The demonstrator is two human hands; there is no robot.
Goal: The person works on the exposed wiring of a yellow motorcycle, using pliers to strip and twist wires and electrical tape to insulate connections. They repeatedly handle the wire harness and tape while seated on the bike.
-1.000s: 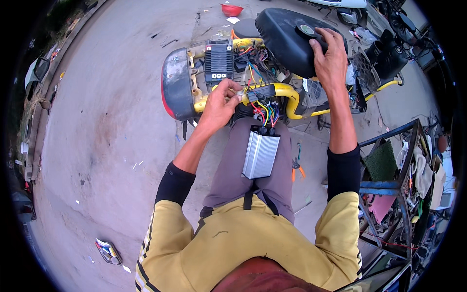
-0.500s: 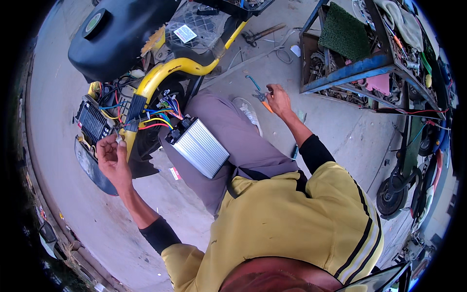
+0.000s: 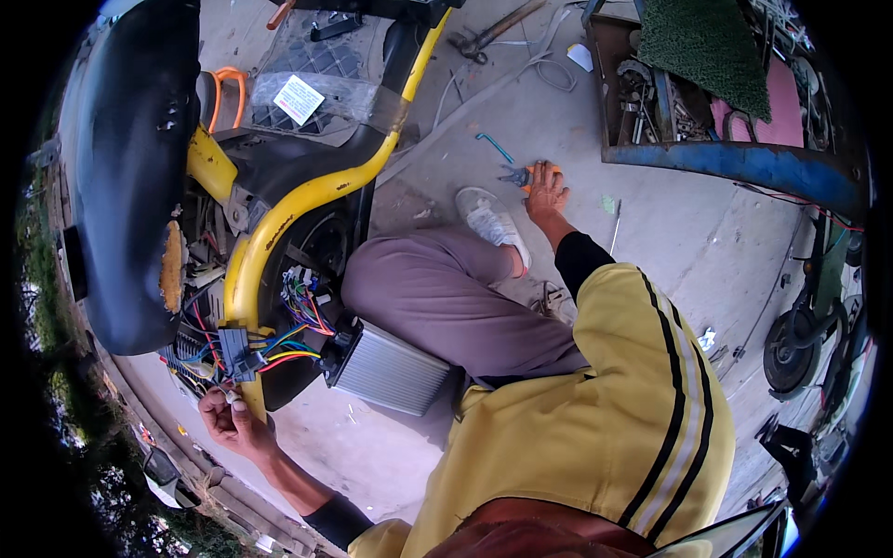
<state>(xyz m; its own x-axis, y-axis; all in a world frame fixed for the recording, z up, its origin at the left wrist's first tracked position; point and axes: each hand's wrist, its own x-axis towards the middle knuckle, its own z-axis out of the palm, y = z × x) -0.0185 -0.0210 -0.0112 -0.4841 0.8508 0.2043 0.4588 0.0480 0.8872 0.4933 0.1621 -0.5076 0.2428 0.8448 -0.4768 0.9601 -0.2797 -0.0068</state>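
Low on the left, my left hand [image 3: 238, 430] pinches a small white connector [image 3: 234, 397] beside the yellow frame tube [image 3: 244, 299] of an electric scooter. My right hand [image 3: 548, 197] is down at the floor, its fingers over the orange handles of a pair of pliers [image 3: 513, 176], whose jaws point left. A silver finned controller box [image 3: 395, 374] rests against my thigh. Coloured wires [image 3: 296, 350] run from its black end toward the tube. Close to my left hand, a dark connector block [image 3: 239, 353] lies across the tube.
A black scooter seat [image 3: 135, 186] is tipped up at the left. On the floor lie a turquoise hex key [image 3: 495, 147], a hammer [image 3: 493, 33] and a thin screwdriver [image 3: 617, 226]. A blue-edged metal rack [image 3: 735, 160] full of parts stands at the upper right.
My right hand has come down from beside the pliers onto their handles. My left hand keeps its pinch on the white connector. The whole view has swung as my body leaned.
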